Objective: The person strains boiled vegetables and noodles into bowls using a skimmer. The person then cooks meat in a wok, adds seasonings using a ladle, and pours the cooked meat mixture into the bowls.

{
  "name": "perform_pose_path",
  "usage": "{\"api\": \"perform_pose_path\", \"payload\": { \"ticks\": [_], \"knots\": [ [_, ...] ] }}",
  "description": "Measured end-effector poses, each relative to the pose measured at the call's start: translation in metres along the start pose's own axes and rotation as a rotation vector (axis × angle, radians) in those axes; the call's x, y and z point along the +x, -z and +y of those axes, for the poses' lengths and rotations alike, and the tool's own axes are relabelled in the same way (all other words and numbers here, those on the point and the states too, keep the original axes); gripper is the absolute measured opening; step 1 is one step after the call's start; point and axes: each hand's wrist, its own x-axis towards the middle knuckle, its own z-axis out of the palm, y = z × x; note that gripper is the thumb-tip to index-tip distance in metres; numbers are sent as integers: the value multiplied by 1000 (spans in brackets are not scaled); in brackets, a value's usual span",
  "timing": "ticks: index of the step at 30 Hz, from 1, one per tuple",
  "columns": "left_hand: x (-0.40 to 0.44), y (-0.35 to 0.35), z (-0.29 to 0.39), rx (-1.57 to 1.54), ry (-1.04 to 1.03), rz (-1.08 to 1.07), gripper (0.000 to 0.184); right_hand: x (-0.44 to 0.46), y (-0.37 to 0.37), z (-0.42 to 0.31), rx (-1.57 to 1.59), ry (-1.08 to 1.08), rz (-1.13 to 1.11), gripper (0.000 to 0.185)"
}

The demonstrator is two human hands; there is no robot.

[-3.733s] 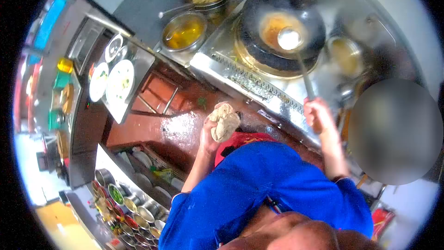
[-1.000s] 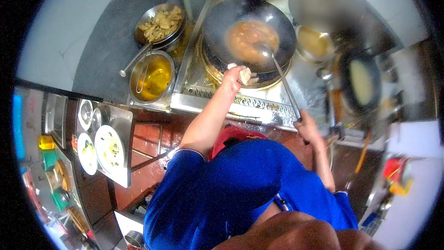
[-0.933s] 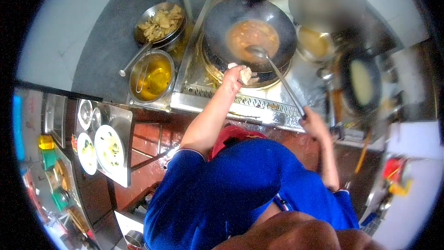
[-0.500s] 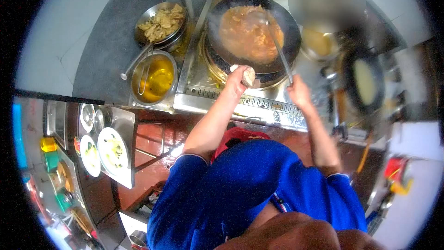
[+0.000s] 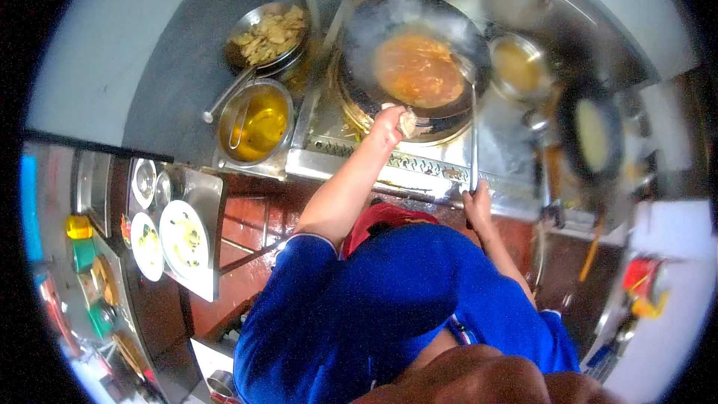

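A black wok [image 5: 366, 45] with reddish-brown food and sauce [image 5: 419, 67] steams on the stove. My left hand [image 5: 387, 126] is closed on a pale cloth [image 5: 407, 123] at the wok's near rim. In my right hand [image 5: 477, 200], near the stove's front edge, is the handle of a long metal ladle [image 5: 474, 135]. The ladle's bowl rests at the right inner side of the wok, beside the food.
Left of the stove stand a bowl of yellow oil [image 5: 262, 126] and a strainer with fried pieces [image 5: 271, 37]. A pot of pale liquid [image 5: 517, 66] and a dark pan [image 5: 591, 131] are at the right. Plates of food [image 5: 185, 239] sit on a left side table.
My left hand with the cloth has gone from low beside my body to the wok's rim. Lately the ladle has moved from the food to the wok's right side, and my right hand has drawn back.
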Motion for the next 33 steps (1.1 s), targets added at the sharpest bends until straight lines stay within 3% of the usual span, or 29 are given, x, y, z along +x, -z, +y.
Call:
{"api": "perform_pose_path", "payload": {
  "ticks": [1, 3, 4, 5, 6, 7, 8, 9, 10, 13, 14, 24, 27, 30, 33],
  "knots": [
    [8, 5, -1, 9, 40, -22, 16, -1, -3, 3, -10, 43, 27, 40],
    [10, 13, -2, -91, 82, -224, 36, -2, -11, 15, -17, 157, 46, 47],
    [10, 9, -2, -119, 122, -224, 47, 0, -19, 29, -3, 200, 62, 49],
    [-8, -5, 1, -202, 75, -165, 44, 6, -27, 47, 17, 249, 66, 52],
    [-5, -5, 1, -170, 29, -170, 41, 16, -27, 52, 63, 164, -23, 51],
    [-17, -11, 8, -294, 119, -111, 33, 12, -30, 50, 66, 199, 57, 53],
    [-25, -19, -1, -195, -85, 1, 24, 12, -24, 54, 96, 95, -60, 54],
    [-28, -30, -5, -155, -159, -4, 24, 6, -25, 69, 394, 113, -81, 54],
    [-36, -35, -7, -135, -200, -10, 24, -11, -11, 43, 264, 82, -62, 51],
    [-51, -46, -7, -136, -262, -37, 24, -8, -10, 60, 93, 152, -33, 53],
    [-53, -47, -6, -138, -279, -36, 24, -6, -19, 66, 95, 160, 71, 53],
    [-78, -51, -4, -158, -372, -45, 26, -14, 0, 46, 177, 134, -38, 48],
    [-79, -51, -5, -159, -390, -41, 27, 3, -6, 76, 244, 82, -94, 44],
    [-78, -52, -6, -160, -403, -40, 27, -4, -3, 64, 247, 168, -83, 41],
    [-78, -52, -8, -161, -414, -39, 28, 2, -3, 74, 288, 88, -124, 40]
  ]
}}
